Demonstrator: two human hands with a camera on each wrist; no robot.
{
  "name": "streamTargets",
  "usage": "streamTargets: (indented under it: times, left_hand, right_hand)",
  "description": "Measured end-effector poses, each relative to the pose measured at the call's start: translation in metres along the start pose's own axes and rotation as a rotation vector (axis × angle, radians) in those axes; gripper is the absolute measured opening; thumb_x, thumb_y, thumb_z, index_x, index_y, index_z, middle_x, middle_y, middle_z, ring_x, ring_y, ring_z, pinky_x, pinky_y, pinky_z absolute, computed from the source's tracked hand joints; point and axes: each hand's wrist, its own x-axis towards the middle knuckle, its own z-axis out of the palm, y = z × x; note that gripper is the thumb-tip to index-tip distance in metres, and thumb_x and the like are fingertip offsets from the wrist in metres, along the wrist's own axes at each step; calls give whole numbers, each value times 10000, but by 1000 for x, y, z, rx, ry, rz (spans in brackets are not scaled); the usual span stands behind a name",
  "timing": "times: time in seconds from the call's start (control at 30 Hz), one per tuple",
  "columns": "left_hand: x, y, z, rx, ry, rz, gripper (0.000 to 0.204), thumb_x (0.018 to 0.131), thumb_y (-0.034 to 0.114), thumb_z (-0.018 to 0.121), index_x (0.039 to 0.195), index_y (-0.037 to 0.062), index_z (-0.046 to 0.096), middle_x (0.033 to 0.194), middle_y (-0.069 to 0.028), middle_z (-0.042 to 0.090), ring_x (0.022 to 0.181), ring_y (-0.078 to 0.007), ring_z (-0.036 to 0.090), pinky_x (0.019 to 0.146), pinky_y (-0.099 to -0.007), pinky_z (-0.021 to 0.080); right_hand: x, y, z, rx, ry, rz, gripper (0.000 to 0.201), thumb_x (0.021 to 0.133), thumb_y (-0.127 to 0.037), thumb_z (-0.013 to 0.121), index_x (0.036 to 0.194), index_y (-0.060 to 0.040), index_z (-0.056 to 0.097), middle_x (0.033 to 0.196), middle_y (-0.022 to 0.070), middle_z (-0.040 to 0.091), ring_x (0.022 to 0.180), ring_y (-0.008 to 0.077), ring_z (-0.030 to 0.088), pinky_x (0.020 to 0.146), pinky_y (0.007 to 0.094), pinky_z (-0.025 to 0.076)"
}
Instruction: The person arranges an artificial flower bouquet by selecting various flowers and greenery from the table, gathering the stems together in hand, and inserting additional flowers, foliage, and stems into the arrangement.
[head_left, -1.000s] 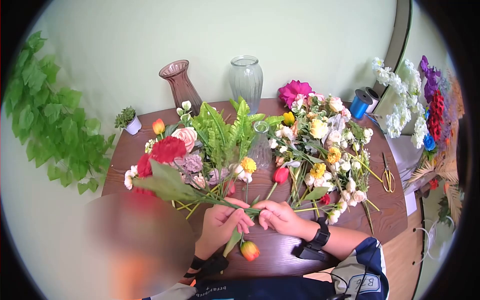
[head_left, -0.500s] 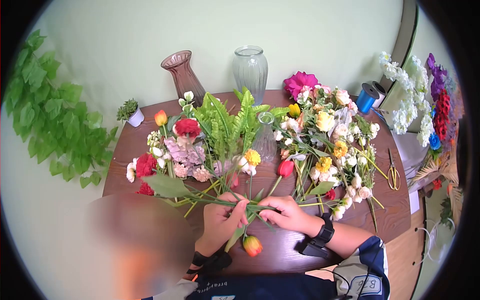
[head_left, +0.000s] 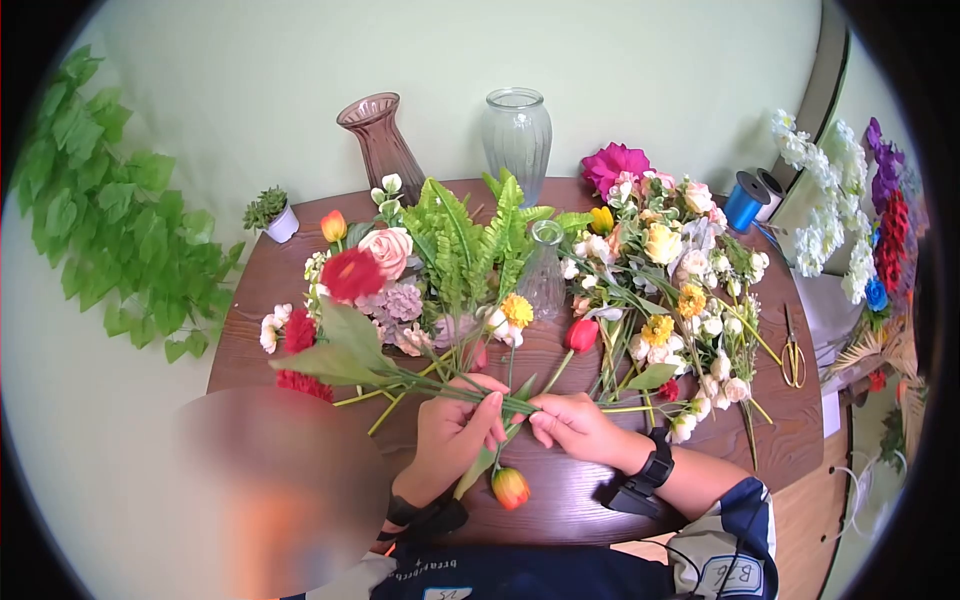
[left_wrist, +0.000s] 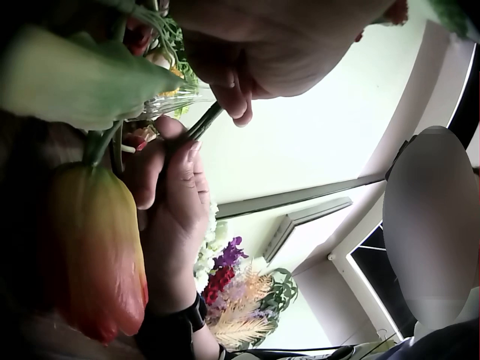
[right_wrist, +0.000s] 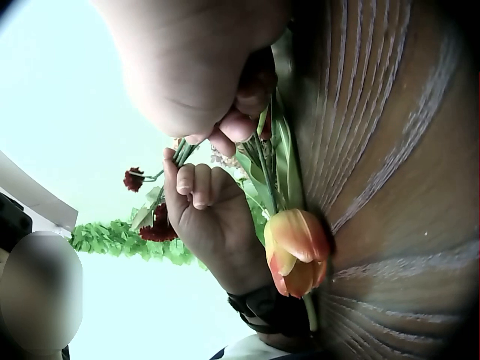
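Note:
In the head view my left hand (head_left: 455, 432) grips a bundle of green stems (head_left: 455, 390), with red flowers (head_left: 352, 275) and broad leaves (head_left: 330, 365) extending to the left. My right hand (head_left: 580, 430) pinches the stem ends close beside it. The right wrist view shows the left hand (right_wrist: 214, 214) with its fingers curled at the stems (right_wrist: 182, 152). In the left wrist view the right hand (left_wrist: 176, 217) has thumb and finger on the stems (left_wrist: 204, 124). An orange-yellow tulip (head_left: 510, 488) lies just below the hands on the table.
Fern leaves (head_left: 470, 240), a small glass vase (head_left: 543, 285) and a red tulip (head_left: 581, 335) lie beyond the hands. Mixed flowers (head_left: 690, 300) cover the right side, near scissors (head_left: 792, 355) and blue ribbon (head_left: 745, 203). A purple vase (head_left: 385, 150) and clear vase (head_left: 517, 135) stand behind.
The stem ends that fanned out between the hands half a second ago now lie closer together. The red flower and leaves on the left have shifted, and the whole head view has moved slightly.

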Motion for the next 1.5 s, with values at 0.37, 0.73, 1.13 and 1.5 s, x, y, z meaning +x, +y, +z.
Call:
streamTargets:
  times: [0.37,0.73,1.13,1.5]
  left_hand:
    - [1,-8,0,-85,-68,12,216,933,108,402,1098,-13,472,757,-101,641,504,-84,554,476,-185,419]
    - [1,-4,-2,134,52,23,175,874,113,535,994,28,630,627,-21,619,463,-27,486,424,-173,357]
    - [2,-5,-2,126,74,26,182,860,118,557,1000,39,643,593,-7,607,469,-26,487,429,-173,356]
    - [5,-5,-4,160,44,56,139,863,72,540,924,-13,632,615,-25,607,481,-21,482,451,-163,357]
  right_hand:
    - [-1,-5,1,61,71,94,180,935,-111,410,996,-21,553,573,18,532,462,86,481,451,236,393]
    - [0,5,0,184,96,87,202,884,-75,518,1048,-17,621,696,37,614,516,70,528,469,207,431]
    - [-1,2,-2,257,90,159,233,840,-59,588,1069,-37,626,699,37,622,517,56,521,472,192,432]
    - [0,6,1,244,103,138,215,842,-38,579,1049,-38,636,696,36,618,516,46,505,470,188,428]
